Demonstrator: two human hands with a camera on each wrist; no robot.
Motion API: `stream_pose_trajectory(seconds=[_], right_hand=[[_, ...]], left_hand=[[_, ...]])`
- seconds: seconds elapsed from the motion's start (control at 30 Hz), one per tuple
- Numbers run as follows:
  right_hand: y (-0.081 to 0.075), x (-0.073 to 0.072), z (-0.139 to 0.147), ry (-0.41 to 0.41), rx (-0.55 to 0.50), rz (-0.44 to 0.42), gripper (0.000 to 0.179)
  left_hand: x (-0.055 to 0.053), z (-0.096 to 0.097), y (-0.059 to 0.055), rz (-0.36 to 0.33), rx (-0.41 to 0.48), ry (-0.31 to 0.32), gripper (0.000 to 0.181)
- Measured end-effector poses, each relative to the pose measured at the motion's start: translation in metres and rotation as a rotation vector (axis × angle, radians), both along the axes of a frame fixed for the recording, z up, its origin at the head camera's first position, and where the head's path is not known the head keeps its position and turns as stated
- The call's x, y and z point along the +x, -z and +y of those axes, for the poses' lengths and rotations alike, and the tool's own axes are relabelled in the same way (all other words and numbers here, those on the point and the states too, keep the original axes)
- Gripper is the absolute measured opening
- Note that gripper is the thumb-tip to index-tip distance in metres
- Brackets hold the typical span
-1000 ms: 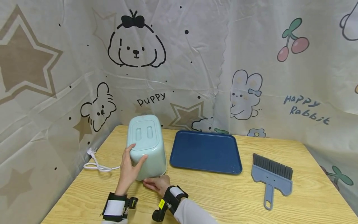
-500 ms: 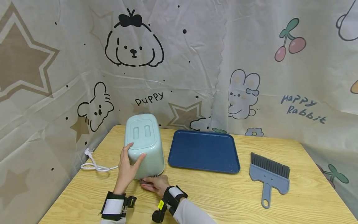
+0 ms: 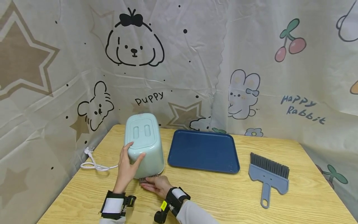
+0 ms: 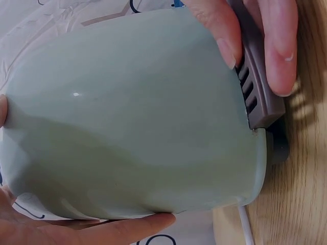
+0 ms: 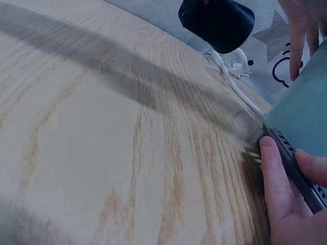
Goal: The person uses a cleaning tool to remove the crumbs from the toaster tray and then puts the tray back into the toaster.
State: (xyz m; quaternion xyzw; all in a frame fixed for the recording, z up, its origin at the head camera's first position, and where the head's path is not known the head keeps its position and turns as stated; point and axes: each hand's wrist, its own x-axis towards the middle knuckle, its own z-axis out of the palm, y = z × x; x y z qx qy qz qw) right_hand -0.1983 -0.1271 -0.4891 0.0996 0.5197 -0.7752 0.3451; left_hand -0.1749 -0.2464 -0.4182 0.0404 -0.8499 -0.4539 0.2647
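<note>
A pale mint-green toaster (image 3: 143, 130) with a lid bearing two long recesses stands at the left of the table. My left hand (image 3: 127, 168) grips its near end, thumb on the front face and fingers along the left side. Low at that end, a grey-brown slotted crumb tray (image 4: 264, 104) sticks out a little from under the body. My right hand (image 3: 159, 185) pinches this tray, thumb above and fingers below, close over the wood. The tray's inner part is hidden inside the toaster.
A dark blue tray (image 3: 203, 151) lies right of the toaster. Farther right is a grey-blue hand brush (image 3: 269, 177). A white power cord (image 3: 98, 167) with its plug lies left. Printed curtains (image 3: 201, 81) hang behind the wooden table (image 3: 218, 196).
The crumb tray has slid slightly outward at the toaster's near end, and its slots now show. My right hand holds it there; my left hand keeps its hold on the toaster.
</note>
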Motion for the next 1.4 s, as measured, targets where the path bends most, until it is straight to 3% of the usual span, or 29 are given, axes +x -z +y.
stream_pose_trajectory(seconds=[0.23, 0.67, 1.4], right_hand=[[-0.002, 0.005, 0.006, -0.054, -0.040, 0.001, 0.028], [0.002, 0.012, 0.022, -0.135, -0.115, 0.109, 0.035], [0.005, 0.022, 0.042, -0.215, -0.091, 0.045, 0.027]], left_hand=[[0.000, -0.001, -0.001, 0.010, -0.006, -0.006, 0.061], [0.000, 0.002, 0.000, -0.031, 0.009, -0.003, 0.062], [-0.001, 0.001, 0.001, -0.040, -0.002, -0.008, 0.064]])
